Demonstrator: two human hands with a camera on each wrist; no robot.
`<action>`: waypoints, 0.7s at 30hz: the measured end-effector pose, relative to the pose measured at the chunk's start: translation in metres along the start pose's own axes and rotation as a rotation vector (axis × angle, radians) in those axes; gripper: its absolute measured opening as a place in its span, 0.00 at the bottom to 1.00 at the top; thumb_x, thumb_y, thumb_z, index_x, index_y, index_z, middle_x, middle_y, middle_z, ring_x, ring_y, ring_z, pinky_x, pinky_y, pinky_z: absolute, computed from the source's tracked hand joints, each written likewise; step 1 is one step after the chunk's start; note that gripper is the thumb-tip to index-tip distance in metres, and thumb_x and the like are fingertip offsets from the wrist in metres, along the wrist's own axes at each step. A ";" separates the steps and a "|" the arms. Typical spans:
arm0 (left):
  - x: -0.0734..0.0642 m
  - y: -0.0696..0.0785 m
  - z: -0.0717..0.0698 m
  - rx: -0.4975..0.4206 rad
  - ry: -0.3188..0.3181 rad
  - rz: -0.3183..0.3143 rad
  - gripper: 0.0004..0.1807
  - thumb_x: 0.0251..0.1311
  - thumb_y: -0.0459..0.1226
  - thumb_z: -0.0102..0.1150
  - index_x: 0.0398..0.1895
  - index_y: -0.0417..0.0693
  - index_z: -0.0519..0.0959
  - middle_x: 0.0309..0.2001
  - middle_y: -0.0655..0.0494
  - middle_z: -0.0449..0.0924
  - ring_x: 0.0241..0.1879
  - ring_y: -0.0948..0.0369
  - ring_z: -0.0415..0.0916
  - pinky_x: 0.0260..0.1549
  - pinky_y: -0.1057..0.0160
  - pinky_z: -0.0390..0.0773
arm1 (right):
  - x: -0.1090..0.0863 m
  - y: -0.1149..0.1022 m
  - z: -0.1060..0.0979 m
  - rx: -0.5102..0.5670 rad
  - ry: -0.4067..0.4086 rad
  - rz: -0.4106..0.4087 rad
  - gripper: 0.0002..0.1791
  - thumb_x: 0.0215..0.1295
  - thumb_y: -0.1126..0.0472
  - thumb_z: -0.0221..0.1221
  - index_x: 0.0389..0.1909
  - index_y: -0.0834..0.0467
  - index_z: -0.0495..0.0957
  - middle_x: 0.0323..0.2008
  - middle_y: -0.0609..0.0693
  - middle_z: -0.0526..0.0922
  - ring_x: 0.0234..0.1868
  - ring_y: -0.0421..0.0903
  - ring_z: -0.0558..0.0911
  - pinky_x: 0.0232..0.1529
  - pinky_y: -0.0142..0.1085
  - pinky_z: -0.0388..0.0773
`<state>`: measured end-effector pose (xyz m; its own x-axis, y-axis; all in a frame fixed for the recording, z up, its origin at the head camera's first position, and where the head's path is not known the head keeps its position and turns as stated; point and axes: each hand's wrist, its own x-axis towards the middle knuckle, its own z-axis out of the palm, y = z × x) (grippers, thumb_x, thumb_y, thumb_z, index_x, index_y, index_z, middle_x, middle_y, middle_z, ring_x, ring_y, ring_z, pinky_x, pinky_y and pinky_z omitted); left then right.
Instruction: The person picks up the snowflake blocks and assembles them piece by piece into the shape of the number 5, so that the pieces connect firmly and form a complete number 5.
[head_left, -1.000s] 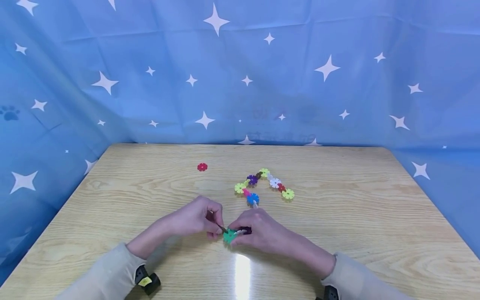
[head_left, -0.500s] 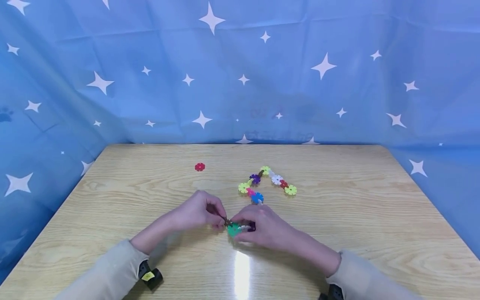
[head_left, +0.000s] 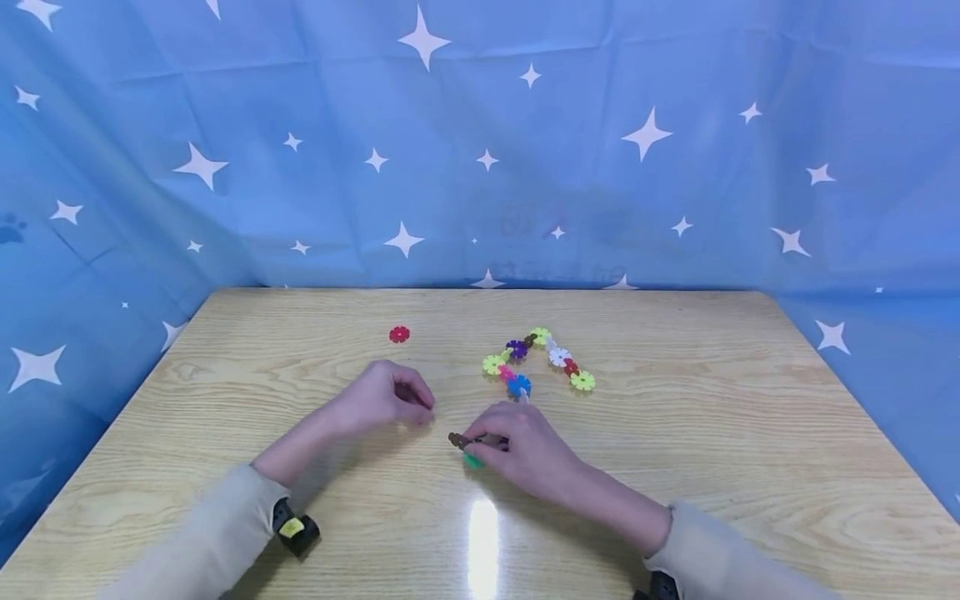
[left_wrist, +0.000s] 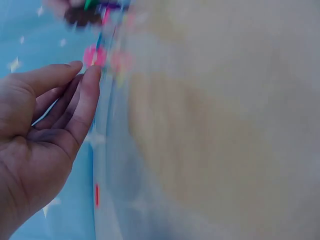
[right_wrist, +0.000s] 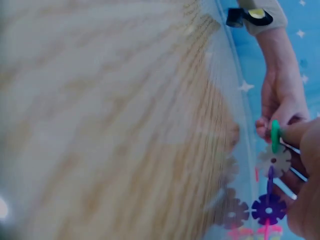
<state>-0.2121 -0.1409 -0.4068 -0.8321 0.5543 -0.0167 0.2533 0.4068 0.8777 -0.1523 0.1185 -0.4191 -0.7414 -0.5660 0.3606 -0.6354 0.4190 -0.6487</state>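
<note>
My right hand pinches a green notched disc, seen edge-on in the right wrist view. A brown notched disc sticks out to the left of those fingertips. From under this hand a chain of linked notched discs runs back, with a blue disc, a purple disc and a yellow-green disc at its far right end. The hand hides part of the chain. My left hand hovers left of the brown disc, fingers loosely bent, holding nothing; the left wrist view shows bare fingertips.
A loose red disc lies toward the back of the wooden table. Behind the table hangs a blue cloth with white stars. A light glare sits on the front of the tabletop.
My left hand has let go of the brown disc and drawn back to the upper left. The brown disc stays by my right hand. The chain has shifted slightly right and back.
</note>
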 end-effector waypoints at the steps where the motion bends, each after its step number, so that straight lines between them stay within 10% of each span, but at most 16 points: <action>1: 0.003 -0.004 -0.007 0.018 0.024 -0.001 0.07 0.56 0.27 0.72 0.37 0.35 0.86 0.32 0.52 0.86 0.32 0.59 0.82 0.31 0.65 0.82 | -0.001 0.000 0.000 0.000 0.003 -0.002 0.03 0.64 0.66 0.70 0.37 0.56 0.89 0.36 0.45 0.88 0.37 0.37 0.81 0.38 0.32 0.80; 10: 0.033 -0.035 -0.054 0.271 0.282 -0.047 0.12 0.61 0.26 0.69 0.48 0.34 0.85 0.50 0.40 0.82 0.41 0.49 0.83 0.38 0.58 0.83 | -0.004 0.004 -0.002 -0.027 -0.008 -0.033 0.05 0.64 0.66 0.69 0.39 0.56 0.89 0.37 0.44 0.88 0.38 0.37 0.81 0.37 0.31 0.78; 21: 0.054 -0.040 -0.057 0.424 0.252 -0.077 0.18 0.64 0.27 0.65 0.57 0.33 0.82 0.59 0.33 0.79 0.47 0.43 0.83 0.46 0.49 0.82 | -0.007 0.008 -0.005 -0.064 0.032 -0.143 0.05 0.61 0.69 0.70 0.36 0.57 0.88 0.37 0.45 0.89 0.41 0.42 0.84 0.41 0.34 0.80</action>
<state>-0.2955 -0.1687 -0.4150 -0.9364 0.3395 0.0885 0.3212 0.7282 0.6054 -0.1528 0.1293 -0.4236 -0.6480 -0.6009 0.4680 -0.7467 0.3803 -0.5457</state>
